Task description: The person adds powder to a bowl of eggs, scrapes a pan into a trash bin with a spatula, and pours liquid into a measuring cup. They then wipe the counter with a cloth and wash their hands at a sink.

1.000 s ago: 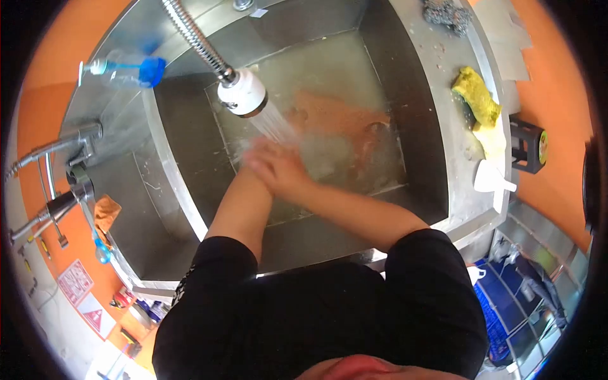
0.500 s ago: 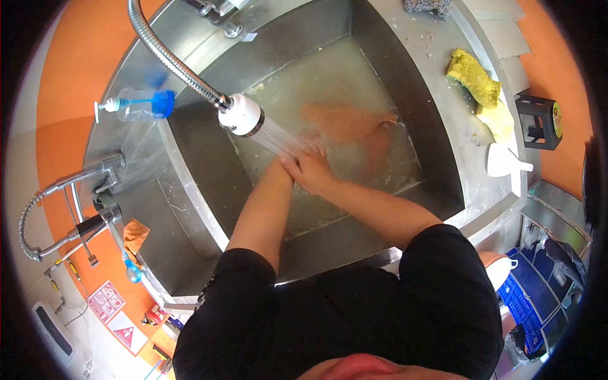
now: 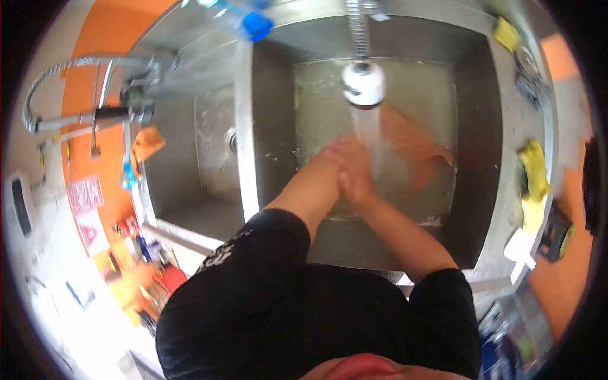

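My left hand (image 3: 334, 152) and my right hand (image 3: 356, 174) are pressed together over the water in the large steel sink (image 3: 478, 152). The right hand lies across the left hand by the wrist, its fingers closed round it. The fingers of the left hand are mostly covered and blurred. A white spray tap head (image 3: 363, 84) on a metal hose pours water just beside and onto the hands. Under the cloudy water lies an orange shape (image 3: 415, 142) whose kind I cannot make out.
To the left is a second steel basin (image 3: 190, 171) with an orange cloth (image 3: 147, 143) at its edge and a spring-hose tap (image 3: 95, 114). A blue-based bottle (image 3: 256, 26) stands behind. On the right ledge lie a yellow-green sponge (image 3: 534, 168), a steel scourer (image 3: 531, 85) and a white funnel (image 3: 519, 247).
My view has turned, so the sink and tap appear shifted right. My hands stay together, with the right still on the left, now to the left of the main water stream.
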Available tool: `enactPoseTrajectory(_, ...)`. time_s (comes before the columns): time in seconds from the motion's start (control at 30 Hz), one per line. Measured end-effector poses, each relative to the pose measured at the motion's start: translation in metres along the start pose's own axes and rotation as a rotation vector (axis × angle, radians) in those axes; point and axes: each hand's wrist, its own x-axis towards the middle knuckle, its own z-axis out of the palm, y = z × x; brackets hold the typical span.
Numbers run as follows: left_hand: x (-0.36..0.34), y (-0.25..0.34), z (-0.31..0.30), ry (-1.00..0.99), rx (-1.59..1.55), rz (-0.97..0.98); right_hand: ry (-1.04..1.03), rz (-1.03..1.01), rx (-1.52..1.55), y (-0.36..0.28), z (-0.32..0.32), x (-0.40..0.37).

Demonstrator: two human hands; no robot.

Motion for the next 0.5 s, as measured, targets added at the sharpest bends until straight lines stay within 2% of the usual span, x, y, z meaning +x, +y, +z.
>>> enactPoseTrajectory(0.07,-0.001,0.002,0.001,0.037,-0.047,-0.038,0.101,0.819,0.873,0.061,0.016,-0.051)
enactPoseTrajectory(0.1,-0.004,0.004,0.007,0.048,-0.065,-0.050,0.061,0.816,0.880,0.058,0.010,-0.039)
enactPoseTrajectory(0.13,-0.004,0.005,0.009,0.061,-0.083,-0.060,-0.233,0.905,0.406,0.044,-0.003,-0.017)
enactPoseTrajectory(0.2,-0.008,0.004,0.010,0.087,-0.131,-0.096,-0.527,0.930,-0.088,0.014,-0.016,0.009)
enactPoseTrajectory(0.27,-0.005,0.006,0.011,0.105,-0.171,-0.111,-0.392,0.066,-0.037,-0.019,-0.012,0.018)
enactPoseTrajectory(0.3,-0.006,0.005,0.010,0.117,-0.204,-0.135,-0.401,0.060,-0.036,-0.006,-0.011,0.011)
enactPoseTrajectory(0.37,0.001,0.006,0.012,0.138,-0.269,-0.168,-0.350,0.275,0.003,0.050,-0.015,-0.014)
enactPoseTrajectory(0.4,0.008,0.005,0.010,0.158,-0.323,-0.185,-0.383,0.454,-0.126,0.074,-0.025,-0.015)
enactPoseTrajectory(0.47,0.018,0.000,0.002,0.211,-0.501,-0.238,-0.406,0.628,-0.261,0.093,-0.025,-0.014)
enactPoseTrajectory(0.5,0.023,-0.005,-0.002,0.239,-0.619,-0.264,-0.229,0.581,-0.293,0.098,-0.020,-0.020)
